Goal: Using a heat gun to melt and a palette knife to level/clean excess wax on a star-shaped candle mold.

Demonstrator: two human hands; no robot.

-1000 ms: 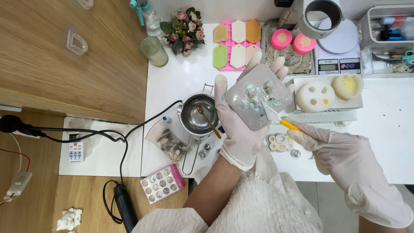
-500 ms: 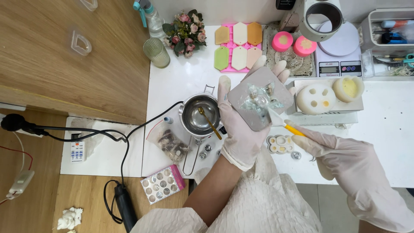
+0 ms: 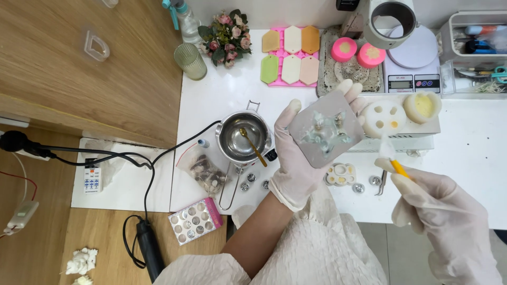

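My left hand (image 3: 297, 158) wears a white glove and holds up a flat grey plate (image 3: 326, 129). My fingers curl round its edges, so it sits tight in my hand, tilted a bit. The plate has small clear and pale bits stuck on its top. It is up above the white bench (image 3: 222, 95), just right of the pot (image 3: 244, 138).

My right hand (image 3: 430, 203) has a glove too. It is closed round a thin stick (image 3: 397, 168) with a yellow part and a pale tip. The tip points up at the plate but does not touch it. It is just right of the plate and a bit lower.

The pot is shiny and round, with a gold spoon (image 3: 252, 145) lying in it. Under the plate on the bench is a small white tray (image 3: 340, 174) with yellow spots. Little silver cups (image 3: 248, 182) lie near the pot. Right of the plate is a round white mold (image 3: 385, 117) with holes. Behind the plate is a pink tray (image 3: 289, 55) with flat bars in it. Left of that are flowers (image 3: 227, 37) and a green glass (image 3: 190, 60).
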